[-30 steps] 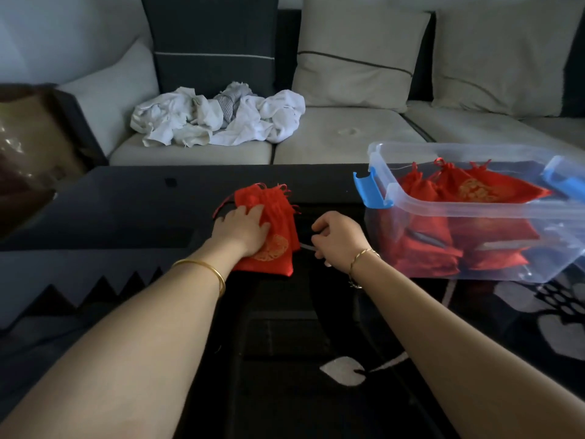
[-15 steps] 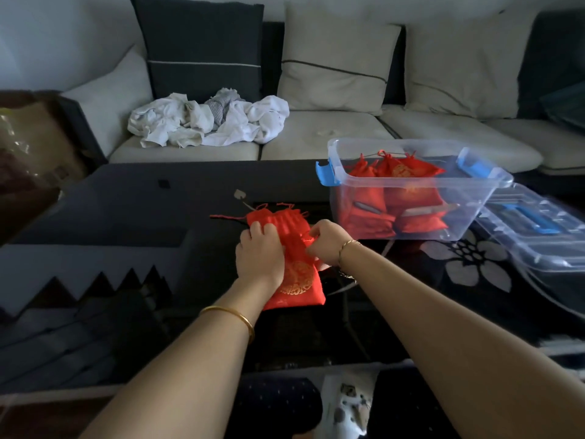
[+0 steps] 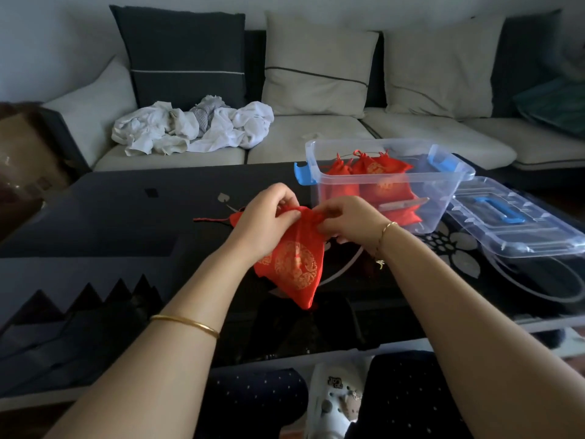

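A red drawstring pouch [image 3: 296,264] with gold round prints hangs just above the black glass table [image 3: 126,213], held at its gathered top by both hands. My left hand [image 3: 266,220] pinches the left side of the pouch mouth. My right hand [image 3: 345,220] pinches the right side of the mouth. A thin red cord [image 3: 210,220] trails from the pouch to the left over the table. Behind my right hand stands a clear plastic box [image 3: 443,182] with blue latches, holding several more red pouches [image 3: 380,172].
The box's clear lid [image 3: 519,223] with a blue handle lies on the table at the right. A sofa [image 3: 316,144] with cushions and a heap of white cloth [image 3: 193,128] runs behind the table. A brown cardboard box [image 3: 25,153] stands at the left.
The pouch lay flat under my left hand a second ago. Both hands have since taken its top and lifted it toward me; the view has drawn back and the lid has come into sight.
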{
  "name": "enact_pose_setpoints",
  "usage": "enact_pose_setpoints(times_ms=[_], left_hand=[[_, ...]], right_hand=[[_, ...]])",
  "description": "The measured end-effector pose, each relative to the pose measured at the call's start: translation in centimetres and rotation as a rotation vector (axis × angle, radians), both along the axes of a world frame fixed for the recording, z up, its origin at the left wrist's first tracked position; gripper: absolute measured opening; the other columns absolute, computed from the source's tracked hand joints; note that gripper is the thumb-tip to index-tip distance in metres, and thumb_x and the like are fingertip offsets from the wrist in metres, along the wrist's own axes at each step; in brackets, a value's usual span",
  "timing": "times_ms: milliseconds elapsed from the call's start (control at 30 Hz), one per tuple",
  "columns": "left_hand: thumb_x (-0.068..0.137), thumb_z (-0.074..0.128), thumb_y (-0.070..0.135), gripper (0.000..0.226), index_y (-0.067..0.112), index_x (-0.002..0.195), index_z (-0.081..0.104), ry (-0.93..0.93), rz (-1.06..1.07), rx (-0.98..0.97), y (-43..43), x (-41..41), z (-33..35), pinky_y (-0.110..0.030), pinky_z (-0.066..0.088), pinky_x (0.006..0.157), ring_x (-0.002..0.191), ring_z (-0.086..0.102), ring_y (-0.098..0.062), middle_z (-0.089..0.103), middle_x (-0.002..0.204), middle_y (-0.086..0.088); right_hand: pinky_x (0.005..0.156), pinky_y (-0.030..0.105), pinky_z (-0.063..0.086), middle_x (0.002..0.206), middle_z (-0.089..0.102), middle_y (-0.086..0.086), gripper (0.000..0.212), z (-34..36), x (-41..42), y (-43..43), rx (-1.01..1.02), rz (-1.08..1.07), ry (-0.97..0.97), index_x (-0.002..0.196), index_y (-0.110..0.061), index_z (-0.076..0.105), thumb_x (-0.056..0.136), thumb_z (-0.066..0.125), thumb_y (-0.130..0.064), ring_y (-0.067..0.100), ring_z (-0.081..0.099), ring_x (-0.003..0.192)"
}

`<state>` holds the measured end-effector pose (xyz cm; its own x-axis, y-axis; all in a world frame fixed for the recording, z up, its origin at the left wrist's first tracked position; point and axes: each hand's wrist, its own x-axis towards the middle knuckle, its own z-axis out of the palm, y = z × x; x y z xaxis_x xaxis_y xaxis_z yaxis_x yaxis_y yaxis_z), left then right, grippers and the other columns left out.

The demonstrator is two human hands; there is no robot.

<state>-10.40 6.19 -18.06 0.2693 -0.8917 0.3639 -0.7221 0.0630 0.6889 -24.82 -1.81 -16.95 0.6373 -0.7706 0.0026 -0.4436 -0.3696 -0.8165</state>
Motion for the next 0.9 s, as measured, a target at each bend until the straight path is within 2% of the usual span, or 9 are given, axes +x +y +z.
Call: enact_pose_setpoints(times_ms=[33, 100, 200, 300, 433, 567, 700, 800, 900], left_hand=[[0.088, 0.062, 0.017, 0.007, 0.020, 0.089, 0.056, 0.008, -0.005, -0.001, 0.1, 0.0, 0.2, -0.027, 0.048, 0.082, 0.093, 0.059, -0.013, 0.063, 0.101, 0.001], [0.085, 0.067, 0.018, 0.017, 0.022, 0.097, 0.056, 0.055, -0.015, 0.037, 0.2, 0.1, 0.6, -0.022, 0.046, 0.079, 0.092, 0.058, -0.009, 0.061, 0.100, 0.006], [0.082, 0.071, 0.018, 0.038, 0.024, 0.116, 0.055, 0.087, -0.011, 0.141, 0.3, 0.7, 0.6, -0.027, 0.046, 0.086, 0.099, 0.057, -0.008, 0.059, 0.104, 0.008], [0.084, 0.067, 0.014, 0.024, 0.021, 0.107, 0.062, 0.061, 0.003, 0.158, 0.3, 0.7, 0.4, -0.033, 0.051, 0.089, 0.095, 0.061, -0.009, 0.064, 0.097, 0.007], [0.087, 0.063, 0.012, 0.013, 0.020, 0.097, 0.066, 0.058, 0.051, 0.125, 0.2, 0.5, 0.5, -0.028, 0.051, 0.081, 0.089, 0.062, -0.009, 0.066, 0.093, 0.005], [0.089, 0.061, 0.011, 0.011, 0.021, 0.090, 0.066, 0.045, 0.097, 0.104, 0.1, 0.4, 0.5, -0.028, 0.050, 0.077, 0.084, 0.061, -0.010, 0.064, 0.088, 0.006], [0.089, 0.059, 0.010, 0.013, 0.020, 0.089, 0.067, 0.056, 0.111, 0.088, 0.0, 0.2, 0.6, -0.028, 0.050, 0.076, 0.080, 0.061, -0.009, 0.064, 0.085, 0.006], [0.090, 0.059, 0.009, 0.014, 0.020, 0.089, 0.067, 0.064, 0.113, 0.084, 0.1, 0.0, 0.6, -0.026, 0.049, 0.074, 0.078, 0.060, -0.007, 0.063, 0.084, 0.006], [0.090, 0.058, 0.008, 0.015, 0.019, 0.089, 0.067, 0.064, 0.112, 0.078, 0.0, 0.0, 0.7, -0.023, 0.048, 0.072, 0.076, 0.059, -0.006, 0.063, 0.083, 0.007]], right_hand=[[0.056, 0.014, 0.049, 0.082, 0.066, 0.006, 0.027, 0.2, -0.4, -0.1, -0.059, -0.013, -0.024, 0.105, -0.008, 0.067, 0.081, 0.059, 0.003, 0.010, 0.059, 0.066], [0.073, 0.025, 0.053, 0.087, 0.069, 0.005, 0.021, 0.5, -1.0, -0.5, -0.195, -0.067, -0.077, 0.096, -0.010, 0.071, 0.080, 0.063, 0.001, 0.013, 0.063, 0.076], [0.084, 0.034, 0.053, 0.092, 0.070, 0.002, 0.020, 0.4, -1.2, -0.7, -0.311, -0.101, -0.118, 0.090, -0.014, 0.072, 0.078, 0.063, -0.001, 0.017, 0.064, 0.088], [0.087, 0.035, 0.052, 0.095, 0.069, -0.001, 0.021, -0.4, -1.4, -1.0, -0.350, -0.107, -0.087, 0.094, -0.016, 0.071, 0.080, 0.063, -0.003, 0.014, 0.063, 0.092], [0.089, 0.034, 0.052, 0.102, 0.065, -0.001, 0.032, -0.7, -1.9, -1.4, -0.318, -0.146, -0.073, 0.109, -0.017, 0.066, 0.080, 0.061, -0.004, 0.014, 0.060, 0.097], [0.083, 0.032, 0.053, 0.089, 0.061, -0.003, 0.032, -1.0, -2.4, -1.8, -0.236, -0.166, -0.035, 0.107, -0.013, 0.064, 0.079, 0.057, -0.001, 0.014, 0.059, 0.087], [0.062, 0.021, 0.048, 0.075, 0.062, 0.000, 0.009, -1.8, -3.2, -2.2, -0.183, -0.178, 0.016, 0.090, -0.007, 0.068, 0.083, 0.062, -0.009, 0.009, 0.052, 0.061], [0.044, 0.007, 0.039, 0.064, 0.058, -0.002, 0.010, -2.1, -3.5, -2.4, -0.099, -0.185, -0.025, 0.077, -0.009, 0.064, 0.086, 0.061, -0.011, 0.007, 0.048, 0.053], [0.045, 0.011, 0.040, 0.065, 0.057, -0.002, 0.010, -2.0, -3.4, -2.3, -0.016, -0.188, -0.068, 0.077, -0.010, 0.060, 0.087, 0.057, -0.009, 0.008, 0.050, 0.055]])
